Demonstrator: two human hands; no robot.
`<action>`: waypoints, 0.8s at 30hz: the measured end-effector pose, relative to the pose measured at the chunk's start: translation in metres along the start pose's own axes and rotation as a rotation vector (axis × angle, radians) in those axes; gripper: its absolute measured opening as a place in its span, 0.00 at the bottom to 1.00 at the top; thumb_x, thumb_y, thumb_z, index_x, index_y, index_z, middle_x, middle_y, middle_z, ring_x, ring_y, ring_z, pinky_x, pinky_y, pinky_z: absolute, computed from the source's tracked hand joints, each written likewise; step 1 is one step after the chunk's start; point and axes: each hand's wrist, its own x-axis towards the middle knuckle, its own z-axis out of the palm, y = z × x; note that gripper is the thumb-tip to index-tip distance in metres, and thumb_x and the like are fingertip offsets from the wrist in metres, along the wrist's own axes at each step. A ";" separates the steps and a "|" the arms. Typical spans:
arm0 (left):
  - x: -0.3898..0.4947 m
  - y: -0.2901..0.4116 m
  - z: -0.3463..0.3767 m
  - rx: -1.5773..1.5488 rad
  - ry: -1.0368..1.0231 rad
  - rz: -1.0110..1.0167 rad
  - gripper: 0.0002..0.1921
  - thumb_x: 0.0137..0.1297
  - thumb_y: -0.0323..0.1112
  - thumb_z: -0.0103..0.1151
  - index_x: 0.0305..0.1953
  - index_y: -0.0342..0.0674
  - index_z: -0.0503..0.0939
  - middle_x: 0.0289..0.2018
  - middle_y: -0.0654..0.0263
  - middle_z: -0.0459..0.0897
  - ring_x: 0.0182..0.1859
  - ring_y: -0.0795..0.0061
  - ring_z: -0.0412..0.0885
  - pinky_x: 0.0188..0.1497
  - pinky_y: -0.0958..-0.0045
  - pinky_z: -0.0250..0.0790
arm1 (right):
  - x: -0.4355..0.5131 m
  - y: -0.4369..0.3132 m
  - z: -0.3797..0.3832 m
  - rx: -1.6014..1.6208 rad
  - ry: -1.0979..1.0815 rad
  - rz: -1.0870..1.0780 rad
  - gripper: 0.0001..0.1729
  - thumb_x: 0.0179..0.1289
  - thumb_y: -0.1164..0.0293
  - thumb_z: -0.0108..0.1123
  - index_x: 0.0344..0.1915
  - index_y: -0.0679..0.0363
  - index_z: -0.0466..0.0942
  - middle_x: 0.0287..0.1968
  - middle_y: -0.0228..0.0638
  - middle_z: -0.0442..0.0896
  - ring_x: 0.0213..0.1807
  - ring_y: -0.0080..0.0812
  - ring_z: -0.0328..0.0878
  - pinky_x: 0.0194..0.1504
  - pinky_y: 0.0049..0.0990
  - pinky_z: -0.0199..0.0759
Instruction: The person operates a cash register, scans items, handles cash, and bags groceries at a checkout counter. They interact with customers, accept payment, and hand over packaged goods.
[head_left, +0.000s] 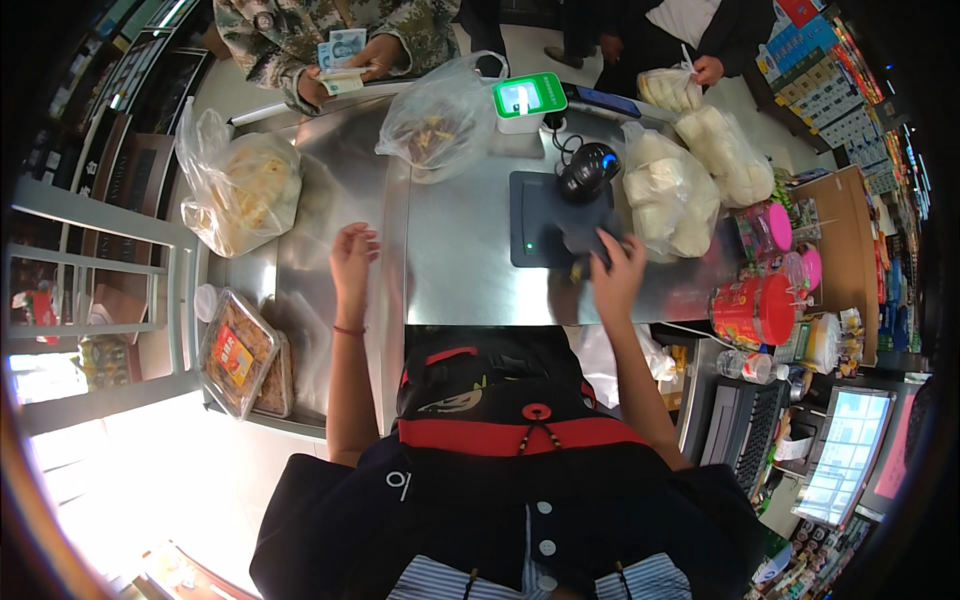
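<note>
My left hand (354, 259) hovers over the left part of the steel counter (457, 262), fingers loosely curled and apart, nothing in it. My right hand (619, 274) is spread at the lower right corner of a flat black scanner pad (536, 225); whether it touches the pad I cannot tell. A black barcode scanner (589, 174) stands at the pad's upper right. Right of it sits a clear bag of white buns (669, 199). Farther back are a clear bag of brownish food (439, 135) and a green-and-white payment box (529, 101) with a lit screen.
At left lie a bag of pale yellow food (244, 191) and stacked clear food boxes (240, 352). Another bun bag (727, 161), candy jars (754, 307), a keyboard (750, 431) and a monitor (844, 454) line the right. Across the counter, a person's hands (375, 60) hold banknotes (345, 49); another person's hand (707, 70) grips a bag.
</note>
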 end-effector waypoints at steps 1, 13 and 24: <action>-0.003 -0.001 0.008 0.024 -0.040 -0.009 0.09 0.73 0.30 0.47 0.50 0.38 0.76 0.40 0.65 0.82 0.37 0.78 0.79 0.41 0.76 0.73 | 0.015 -0.015 0.029 -0.028 0.056 -0.161 0.25 0.52 0.78 0.65 0.53 0.54 0.81 0.57 0.50 0.69 0.57 0.51 0.70 0.59 0.39 0.66; -0.006 0.003 0.004 0.194 -0.312 -0.019 0.10 0.74 0.30 0.47 0.49 0.37 0.77 0.41 0.67 0.82 0.39 0.80 0.79 0.42 0.78 0.71 | 0.050 0.000 0.219 -0.015 -0.568 -0.688 0.20 0.51 0.70 0.67 0.48 0.54 0.82 0.56 0.39 0.77 0.56 0.48 0.71 0.57 0.42 0.67; 0.015 -0.032 0.073 0.208 -0.545 -0.012 0.09 0.73 0.28 0.48 0.47 0.36 0.78 0.37 0.67 0.82 0.36 0.81 0.78 0.40 0.78 0.72 | -0.077 0.156 -0.079 -0.196 -0.369 -0.084 0.24 0.40 0.81 0.67 0.43 0.56 0.84 0.51 0.43 0.80 0.51 0.50 0.76 0.53 0.38 0.72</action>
